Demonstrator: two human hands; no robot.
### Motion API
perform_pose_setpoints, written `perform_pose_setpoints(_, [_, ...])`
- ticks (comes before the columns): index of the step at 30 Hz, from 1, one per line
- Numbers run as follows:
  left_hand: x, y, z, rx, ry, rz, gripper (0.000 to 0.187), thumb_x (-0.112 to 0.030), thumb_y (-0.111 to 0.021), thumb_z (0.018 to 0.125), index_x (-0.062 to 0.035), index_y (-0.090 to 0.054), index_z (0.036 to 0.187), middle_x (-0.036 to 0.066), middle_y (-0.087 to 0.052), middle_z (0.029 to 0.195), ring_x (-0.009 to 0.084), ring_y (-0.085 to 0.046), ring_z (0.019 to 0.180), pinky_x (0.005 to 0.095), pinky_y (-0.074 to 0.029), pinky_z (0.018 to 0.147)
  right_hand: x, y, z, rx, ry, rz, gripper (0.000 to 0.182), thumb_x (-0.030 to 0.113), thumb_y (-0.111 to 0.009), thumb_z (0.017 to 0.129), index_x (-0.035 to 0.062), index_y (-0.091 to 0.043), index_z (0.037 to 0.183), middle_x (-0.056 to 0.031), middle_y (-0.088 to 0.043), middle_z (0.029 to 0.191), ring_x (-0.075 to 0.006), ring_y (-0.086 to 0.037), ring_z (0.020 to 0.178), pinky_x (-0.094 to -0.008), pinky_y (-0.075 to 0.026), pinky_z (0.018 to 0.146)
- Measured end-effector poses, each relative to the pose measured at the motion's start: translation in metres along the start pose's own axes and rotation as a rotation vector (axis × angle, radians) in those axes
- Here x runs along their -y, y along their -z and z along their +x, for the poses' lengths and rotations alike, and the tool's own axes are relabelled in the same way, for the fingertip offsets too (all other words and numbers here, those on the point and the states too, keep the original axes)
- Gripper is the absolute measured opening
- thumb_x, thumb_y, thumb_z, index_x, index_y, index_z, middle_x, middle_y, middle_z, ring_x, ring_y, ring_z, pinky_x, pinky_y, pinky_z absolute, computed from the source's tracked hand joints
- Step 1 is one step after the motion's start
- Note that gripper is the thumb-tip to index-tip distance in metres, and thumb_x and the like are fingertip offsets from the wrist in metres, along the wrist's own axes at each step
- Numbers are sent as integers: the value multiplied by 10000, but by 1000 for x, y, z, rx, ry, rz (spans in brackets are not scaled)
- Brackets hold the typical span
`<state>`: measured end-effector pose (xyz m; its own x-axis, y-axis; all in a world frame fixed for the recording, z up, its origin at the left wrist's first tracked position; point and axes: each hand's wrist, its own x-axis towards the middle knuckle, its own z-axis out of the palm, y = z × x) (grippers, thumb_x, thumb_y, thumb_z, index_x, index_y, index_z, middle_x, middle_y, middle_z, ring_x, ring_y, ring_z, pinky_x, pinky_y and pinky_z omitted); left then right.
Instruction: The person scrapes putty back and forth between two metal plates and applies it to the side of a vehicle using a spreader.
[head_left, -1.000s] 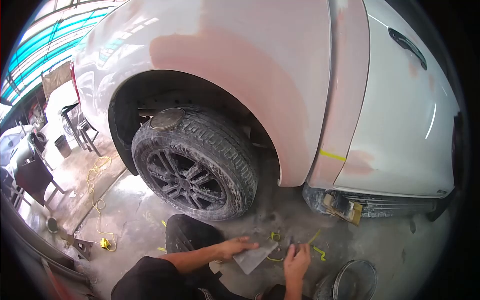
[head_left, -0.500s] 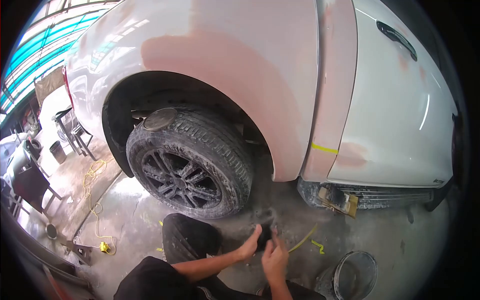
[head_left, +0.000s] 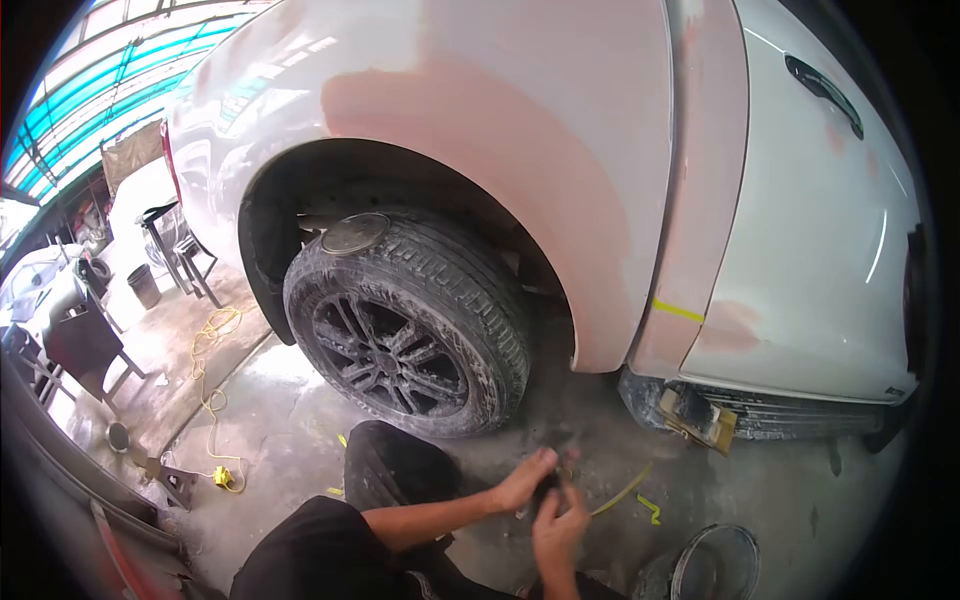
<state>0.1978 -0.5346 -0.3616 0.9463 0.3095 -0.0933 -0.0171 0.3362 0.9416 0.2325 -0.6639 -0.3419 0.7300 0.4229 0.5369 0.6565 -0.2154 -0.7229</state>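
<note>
Low in the centre, my left hand (head_left: 524,481) and my right hand (head_left: 560,520) are close together over the floor. Between them is a small dark object (head_left: 545,488), blurred, with the fingers of both hands curled at it. What it is I cannot make out. Behind the hands stands a dusty black wheel (head_left: 400,365) under the arch of a white vehicle panel (head_left: 500,50) with pinkish patches. A round flat lid (head_left: 355,234) lies on top of the tyre.
Sanding-block-like pieces (head_left: 697,417) rest on the side step (head_left: 800,412). A clear bucket (head_left: 716,568) stands at lower right. Yellow-green tape scraps (head_left: 650,508) lie on the floor. A yellow cord (head_left: 212,400), a dark chair (head_left: 90,345) and a small bin (head_left: 143,287) are at left.
The view has shifted, so the vehicle appears farther right. My hands have come closer together, and the fingers of my left hand have curled in around the dark object.
</note>
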Motion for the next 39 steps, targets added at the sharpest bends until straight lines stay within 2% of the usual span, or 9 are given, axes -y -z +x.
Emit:
perform_pose_setpoints(2, [12, -7, -9, 33, -27, 153, 694, -490, -357, 1063, 1, -246, 1541, 100, -386, 1503, 165, -348, 1374, 308, -269, 1151, -5, 15, 17, -40, -226, 94, 299, 155, -616, 905, -64, -664, 1104, -251, -679, 989, -447, -646, 925, -478, -506, 811])
perform_pose_setpoints(8, [2, 14, 21, 14, 21, -517, 620, -415, -405, 1070, 11, -313, 1511, 59, -464, 1424, 146, -436, 1290, 298, -355, 1091, 18, 5, -2, 87, 15, 54, 275, 135, -592, 908, -75, -667, 1068, -283, -669, 982, -457, -643, 935, -482, -501, 819])
perform_pose_setpoints(11, [-41, -25, -23, -12, 142, 199, 585, -379, -424, 1069, -32, -306, 1525, 50, -504, 1358, 144, -484, 1231, 316, -398, 1065, -18, 1, 11, -78, -44, -4, 280, 143, -587, 928, -81, -658, 1080, -287, -667, 995, -472, -634, 941, -483, -498, 826])
perform_pose_setpoints(15, [17, -25, -40, 102, -504, 878, 437, -165, -526, 1011, -60, -481, 1433, 161, -538, 1374, 313, -508, 1266, 400, -399, 1079, -38, 41, 37, -167, -353, 115, 317, 172, -595, 935, -115, -626, 1066, -298, -667, 970, -483, -631, 914, -481, -490, 804])
perform_pose_setpoints(23, [-53, 4, -3, -371, -670, 891, 283, -85, -575, 966, -7, -628, 1232, 163, -631, 965, 269, -613, 854, 346, -478, 774, -22, 50, 21, 366, -280, 217, 309, 190, -640, 896, -107, -650, 980, -231, -666, 817, -342, -644, 728, -387, -501, 723])
perform_pose_setpoints(29, [-62, 1, -20, -251, -88, 672, 266, -254, -569, 1023, -3, -658, 1023, -31, -564, 695, 54, -489, 626, 275, -432, 576, -25, 50, 19, 115, -552, 758, 270, 207, -659, 908, -53, -681, 976, -70, -663, 792, -159, -614, 737, -322, -491, 694])
perform_pose_setpoints(32, [-30, 2, -16, -161, -138, 316, 393, -361, -510, 1046, -9, -677, 999, -56, -613, 730, 44, -519, 630, 261, -438, 568, -24, 50, 22, 217, -450, 669, 255, 199, -666, 909, -47, -686, 974, -66, -656, 796, -129, -603, 735, -293, -482, 671])
perform_pose_setpoints(36, [-16, 35, -24, -38, 141, 213, 525, -411, -375, 1077, 4, -536, 1356, 87, -608, 1245, 148, -553, 1112, 306, -426, 984, -5, 63, 27, 427, -592, 636, 236, 179, -668, 910, -50, -681, 964, -59, -654, 806, -101, -589, 733, -292, -481, 641])
perform_pose_setpoints(39, [-32, 51, -48, 19, -90, 429, 531, -358, -365, 1081, 12, -424, 1456, 149, -422, 1501, 250, -376, 1400, 370, -259, 1163, 2, 70, 26, 443, -504, 525, 237, 177, -671, 903, -56, -669, 948, -106, -669, 799, -186, -638, 703, -341, -486, 623])
